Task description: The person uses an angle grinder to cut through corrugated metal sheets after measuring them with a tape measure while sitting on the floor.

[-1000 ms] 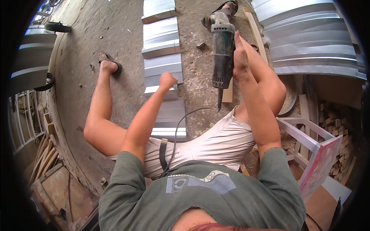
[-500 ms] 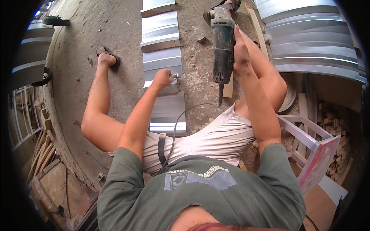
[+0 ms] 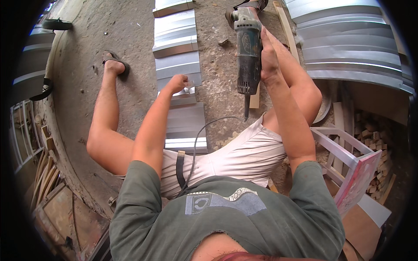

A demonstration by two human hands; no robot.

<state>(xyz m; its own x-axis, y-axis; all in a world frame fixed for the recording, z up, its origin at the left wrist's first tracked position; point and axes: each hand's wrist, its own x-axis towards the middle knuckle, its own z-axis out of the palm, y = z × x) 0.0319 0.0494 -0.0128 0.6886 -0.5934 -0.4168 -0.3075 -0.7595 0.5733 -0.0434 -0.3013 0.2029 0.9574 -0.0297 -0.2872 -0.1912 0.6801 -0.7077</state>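
A teal and black angle grinder [image 3: 249,56] hangs upright in my right hand [image 3: 268,56], its head at the far end and its cord leaving the near end. My right fingers are wrapped round its body, mostly hidden behind it. Between my legs lies a long strip of ribbed silver sheet metal [image 3: 177,67]. My left hand [image 3: 177,83] is closed at the strip's right part, by a raised rib, with a small shiny bent bit of metal at the fingertips. The fingers hide exactly how they grip it.
The grinder's black cord [image 3: 203,129] loops across my lap. Ribbed metal sheets [image 3: 348,43] stand at the far right, above a pile of wood blocks [image 3: 376,145]. A small stool [image 3: 355,167] lies by my right elbow. A wooden strip [image 3: 287,32] lies beyond my right leg.
My left hand has shifted slightly at the metal strip, its fingers turned a little outward. The whole view has moved slightly; the grinder stays in my right hand.
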